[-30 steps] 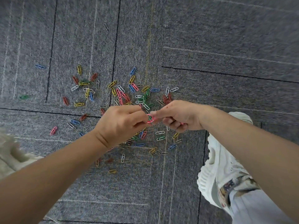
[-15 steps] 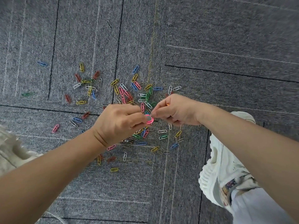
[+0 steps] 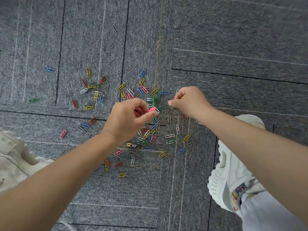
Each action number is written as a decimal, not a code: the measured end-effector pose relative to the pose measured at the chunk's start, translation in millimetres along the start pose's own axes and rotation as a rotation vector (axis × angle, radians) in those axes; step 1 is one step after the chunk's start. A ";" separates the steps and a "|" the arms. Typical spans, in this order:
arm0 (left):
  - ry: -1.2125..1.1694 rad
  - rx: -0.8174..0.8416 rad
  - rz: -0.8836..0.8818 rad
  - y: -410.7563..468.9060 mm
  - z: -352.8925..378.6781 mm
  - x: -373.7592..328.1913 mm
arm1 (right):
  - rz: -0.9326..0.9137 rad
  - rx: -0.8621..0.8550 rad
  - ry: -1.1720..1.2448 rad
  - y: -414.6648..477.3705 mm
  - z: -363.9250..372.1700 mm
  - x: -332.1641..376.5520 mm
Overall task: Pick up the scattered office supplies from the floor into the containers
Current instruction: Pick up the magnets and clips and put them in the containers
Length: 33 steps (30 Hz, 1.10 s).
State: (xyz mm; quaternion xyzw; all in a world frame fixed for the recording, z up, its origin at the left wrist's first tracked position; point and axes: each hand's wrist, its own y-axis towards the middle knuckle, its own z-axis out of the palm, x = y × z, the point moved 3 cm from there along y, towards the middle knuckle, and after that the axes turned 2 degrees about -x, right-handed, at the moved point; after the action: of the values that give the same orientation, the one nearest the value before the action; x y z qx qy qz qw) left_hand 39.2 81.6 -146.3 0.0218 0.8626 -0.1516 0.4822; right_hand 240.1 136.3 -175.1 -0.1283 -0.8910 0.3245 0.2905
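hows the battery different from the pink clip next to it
The battery is a thick gold-and-black cylinder; the pink clip is a thin bent wire loop. The battery lies nearly level across the picture; the pink clip slants. Both lie loose on the carpet.

Even, soft daylight, no hard shadows or glare. Slight motion blur on left shoe and frame edges; wide-angle bend in carpet lines.
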 end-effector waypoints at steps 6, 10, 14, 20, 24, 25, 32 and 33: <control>-0.307 -0.316 -0.031 18.5 -39.3 -42.4 | 0.032 0.112 0.557 -5.9 -24.4 32.2; -0.520 -0.324 -0.190 30.1 -89.4 -97.7 | 0.065 0.221 0.915 -39.2 -73.7 79.1; -0.641 -0.337 -0.330 15.7 -137.8 -153.5 | 0.142 0.250 1.218 -97.8 -124.2 129.3; -1.212 -0.219 -0.530 -68.6 -212.9 -248.5 | 0.104 0.266 1.609 -239.3 -191.7 203.5; -1.601 -0.204 -0.553 -158.8 -258.3 -301.6 | -0.021 0.275 1.803 -365.1 -205.6 254.8; -1.666 -0.226 -0.537 -180.7 -268.9 -312.1 | -0.038 0.284 1.801 -393.5 -204.0 267.9; -1.749 -0.396 -0.315 -341.3 -345.9 -374.3 | -0.138 0.372 1.606 -566.1 -168.9 335.1; -1.697 -0.412 -0.305 -371.3 -357.7 -379.4 | -0.166 0.433 1.577 -593.6 -157.5 342.5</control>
State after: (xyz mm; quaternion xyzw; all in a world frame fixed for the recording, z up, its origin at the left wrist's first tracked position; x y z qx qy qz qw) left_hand -121.6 -130.0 436.1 -0.3006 0.2181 -0.0210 0.9283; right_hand 37.5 -90.6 459.0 -0.1935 -0.3495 0.2813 0.8725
